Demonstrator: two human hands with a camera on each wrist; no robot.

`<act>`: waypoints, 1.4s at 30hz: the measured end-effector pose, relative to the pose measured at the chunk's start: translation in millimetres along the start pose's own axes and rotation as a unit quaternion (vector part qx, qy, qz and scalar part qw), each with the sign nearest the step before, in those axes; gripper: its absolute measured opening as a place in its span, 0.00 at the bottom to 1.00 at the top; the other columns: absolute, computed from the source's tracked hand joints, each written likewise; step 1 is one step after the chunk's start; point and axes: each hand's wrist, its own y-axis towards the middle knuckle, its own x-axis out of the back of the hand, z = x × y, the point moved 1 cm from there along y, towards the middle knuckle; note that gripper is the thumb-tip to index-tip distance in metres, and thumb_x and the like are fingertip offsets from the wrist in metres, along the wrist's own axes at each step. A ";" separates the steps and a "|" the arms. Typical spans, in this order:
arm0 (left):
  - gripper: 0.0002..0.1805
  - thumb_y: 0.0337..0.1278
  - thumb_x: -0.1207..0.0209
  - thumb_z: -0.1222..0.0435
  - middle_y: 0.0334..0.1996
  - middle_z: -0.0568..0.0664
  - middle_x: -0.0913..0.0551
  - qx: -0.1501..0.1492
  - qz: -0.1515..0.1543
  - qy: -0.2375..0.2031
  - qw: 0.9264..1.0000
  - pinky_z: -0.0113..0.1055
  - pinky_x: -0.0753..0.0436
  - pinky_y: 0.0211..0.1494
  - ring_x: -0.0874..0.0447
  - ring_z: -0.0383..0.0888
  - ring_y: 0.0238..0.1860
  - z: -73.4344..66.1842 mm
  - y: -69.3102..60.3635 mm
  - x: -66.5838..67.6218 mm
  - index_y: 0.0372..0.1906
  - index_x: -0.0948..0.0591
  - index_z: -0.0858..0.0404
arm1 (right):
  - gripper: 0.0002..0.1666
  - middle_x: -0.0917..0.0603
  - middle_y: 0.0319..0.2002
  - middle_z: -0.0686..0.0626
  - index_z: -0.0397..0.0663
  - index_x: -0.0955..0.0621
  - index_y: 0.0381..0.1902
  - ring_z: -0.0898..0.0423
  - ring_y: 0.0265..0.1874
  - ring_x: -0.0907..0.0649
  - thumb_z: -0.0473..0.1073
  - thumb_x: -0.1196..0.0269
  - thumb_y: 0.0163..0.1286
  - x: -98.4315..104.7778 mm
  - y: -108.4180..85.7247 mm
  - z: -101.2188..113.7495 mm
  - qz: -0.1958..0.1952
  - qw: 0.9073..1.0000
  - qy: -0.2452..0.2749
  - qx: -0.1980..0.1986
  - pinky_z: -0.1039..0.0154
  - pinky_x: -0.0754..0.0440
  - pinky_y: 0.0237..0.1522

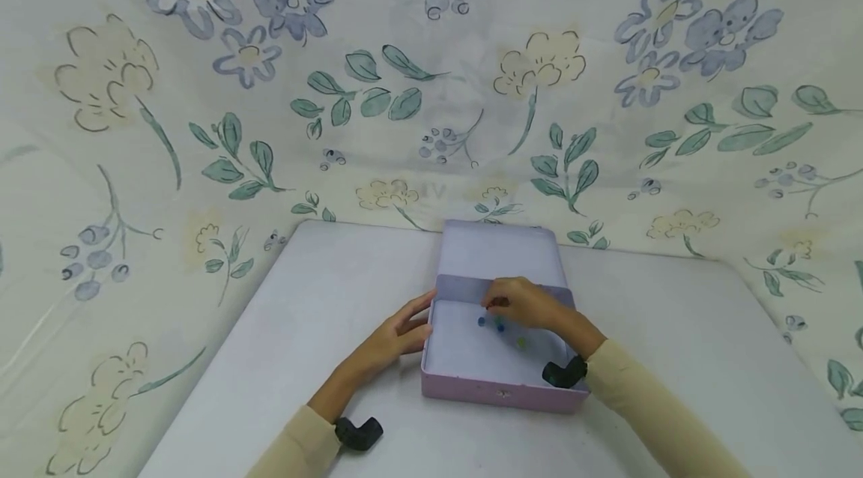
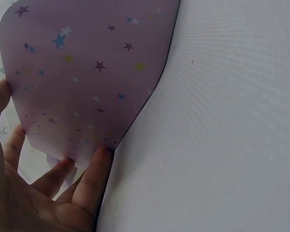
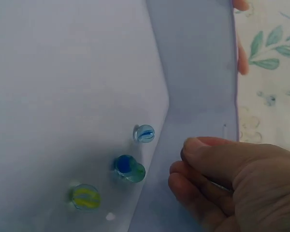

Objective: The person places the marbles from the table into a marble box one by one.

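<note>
A lilac metal box lies open on the table, its lid folded back. My left hand rests against its left side with fingers spread. The left wrist view shows those fingertips on the star-printed outer wall. Over the box's far part, my right hand pinches a small dark thing, probably a marble, mostly hidden by the fingertips. Several glass marbles lie on the box floor: a light blue marble, a dark blue marble touching a green marble, and a yellow-striped marble.
The raised lid lies behind the box, near the flower-printed sheet at the table's back edge. White tabletop extends on both sides. Each wrist wears a black device.
</note>
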 end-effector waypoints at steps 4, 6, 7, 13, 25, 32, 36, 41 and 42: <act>0.35 0.75 0.48 0.60 0.81 0.50 0.53 0.000 -0.006 0.004 1.000 0.57 0.26 0.69 0.46 0.62 0.78 -1.5 1.1 1.1 0.80 0.47 0.42 | 0.06 0.12 0.39 0.52 0.43 0.12 0.40 0.59 0.39 0.15 0.34 0.32 0.65 -1.9 1.2 -1.1 -0.001 1.000 -0.018 -0.006 0.69 0.15 0.42; 0.36 0.74 0.47 0.59 0.81 0.49 0.53 0.001 -0.006 0.004 1.000 0.57 0.26 0.69 0.46 0.62 0.78 -1.3 0.9 1.8 0.79 0.47 0.40 | 0.06 0.12 0.38 0.52 0.44 0.12 0.40 0.59 0.39 0.14 0.34 0.32 0.65 -3.8 1.8 -2.1 0.002 1.000 -0.026 -0.005 0.70 0.15 0.42; 0.36 0.74 0.47 0.58 0.81 0.49 0.53 0.000 -0.005 0.006 1.000 0.56 0.26 0.69 0.47 0.62 0.78 -1.0 0.8 2.0 0.79 0.47 0.40 | 0.06 0.12 0.38 0.51 0.44 0.12 0.40 0.59 0.39 0.14 0.34 0.32 0.65 -4.8 1.8 -2.4 0.003 1.000 -0.029 -0.006 0.70 0.15 0.42; 0.36 0.75 0.48 0.59 0.81 0.51 0.54 0.003 -0.005 0.007 1.000 0.56 0.25 0.69 0.48 0.63 0.78 4.3 -2.0 3.5 0.80 0.48 0.41 | 0.06 0.12 0.37 0.49 0.41 0.12 0.40 0.58 0.37 0.14 0.33 0.32 0.64 -12.0 3.0 -4.7 0.002 0.998 -0.049 0.034 0.70 0.15 0.40; 0.35 0.75 0.48 0.59 0.81 0.51 0.53 0.002 -0.005 0.009 1.000 0.58 0.26 0.69 0.48 0.63 0.78 0.9 0.7 1.8 0.79 0.47 0.40 | 0.06 0.12 0.36 0.50 0.44 0.11 0.38 0.61 0.35 0.16 0.33 0.31 0.63 -15.9 2.5 -9.2 0.002 0.998 -0.055 0.036 0.72 0.17 0.38; 0.36 0.74 0.47 0.56 0.81 0.50 0.54 -0.006 0.002 0.009 1.000 0.58 0.27 0.69 0.48 0.62 0.79 2.1 1.7 1.4 0.80 0.48 0.41 | 0.05 0.12 0.35 0.51 0.44 0.12 0.37 0.62 0.35 0.16 0.33 0.31 0.63 -19.8 1.1 -8.6 0.007 0.998 -0.053 0.034 0.74 0.17 0.37; 0.35 0.75 0.48 0.58 0.81 0.49 0.53 -0.003 -0.002 0.012 1.000 0.58 0.27 0.69 0.48 0.62 0.79 1.3 1.6 1.4 0.79 0.47 0.39 | 0.05 0.12 0.35 0.51 0.44 0.12 0.36 0.61 0.36 0.15 0.33 0.30 0.62 -19.7 1.7 -7.4 0.009 0.998 -0.060 0.034 0.73 0.17 0.38; 0.36 0.74 0.47 0.57 0.81 0.51 0.53 -0.002 -0.002 0.009 1.000 0.59 0.27 0.69 0.48 0.63 0.78 0.5 1.7 1.0 0.79 0.47 0.40 | 0.05 0.12 0.35 0.51 0.45 0.11 0.36 0.60 0.36 0.15 0.33 0.30 0.62 -19.6 1.8 -6.1 0.014 0.997 -0.069 0.036 0.72 0.16 0.39; 0.36 0.74 0.47 0.56 0.81 0.51 0.54 -0.002 -0.002 0.008 1.000 0.59 0.27 0.69 0.48 0.63 0.78 0.5 1.7 0.9 0.79 0.47 0.40 | 0.05 0.12 0.35 0.51 0.45 0.11 0.36 0.61 0.36 0.15 0.33 0.30 0.62 -19.7 1.6 -6.2 0.014 0.997 -0.070 0.038 0.72 0.16 0.39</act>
